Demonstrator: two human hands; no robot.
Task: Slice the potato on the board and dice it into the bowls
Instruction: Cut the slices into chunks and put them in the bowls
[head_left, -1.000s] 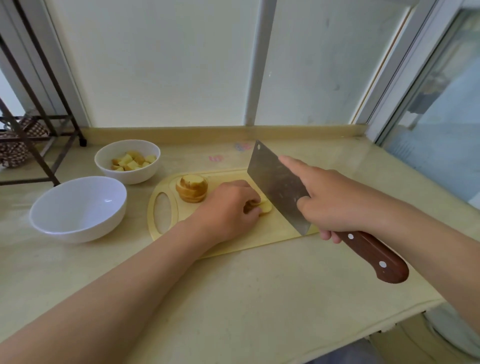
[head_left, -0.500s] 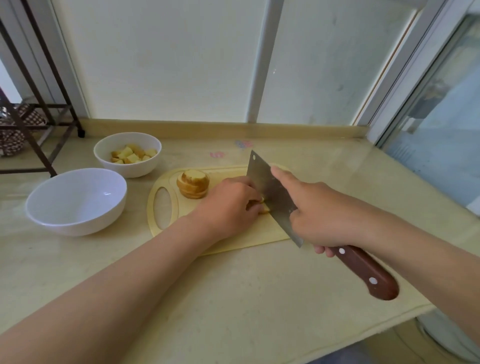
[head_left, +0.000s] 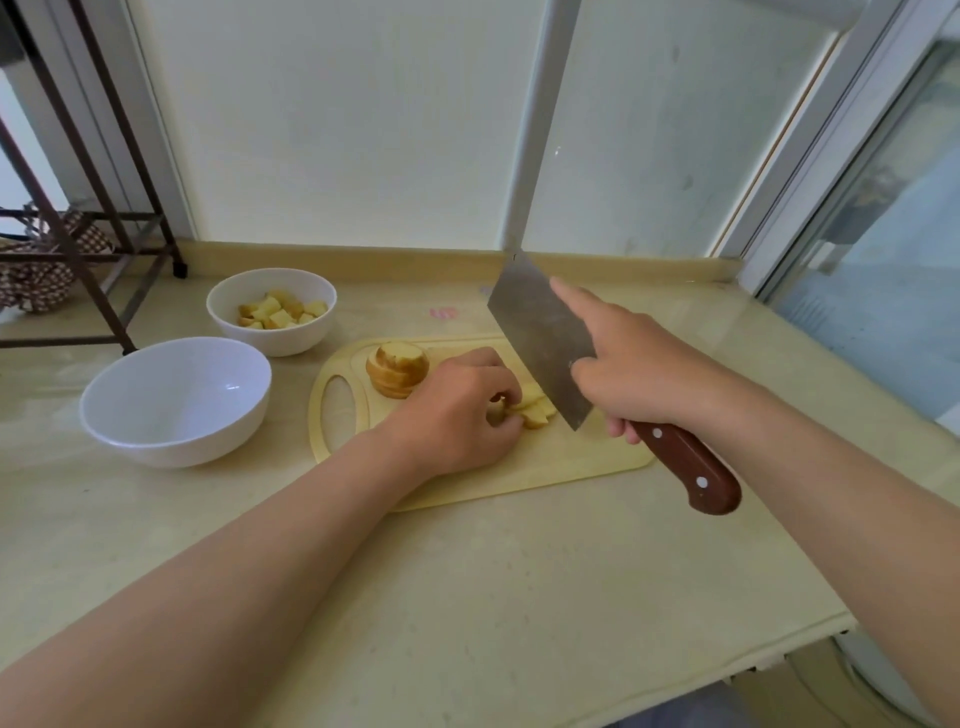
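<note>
While the potato slices (head_left: 535, 413) are pinned near the middle of the board (head_left: 571, 465) under the curled fingertips of the left hand (head_left: 457, 410), the cleaver (head_left: 540, 343) is gripped by the right hand (head_left: 639, 366), forefinger laid along the blade's flat, and held tilted just above them on their 3 o'clock side. Its edge is lined from 11 to 5 o'clock, so a drop across the slices looks called for; the sliced stack (head_left: 397, 369) is parked at the board's 10 o'clock, with dice seen in the small bowl (head_left: 272, 312) beyond.
</note>
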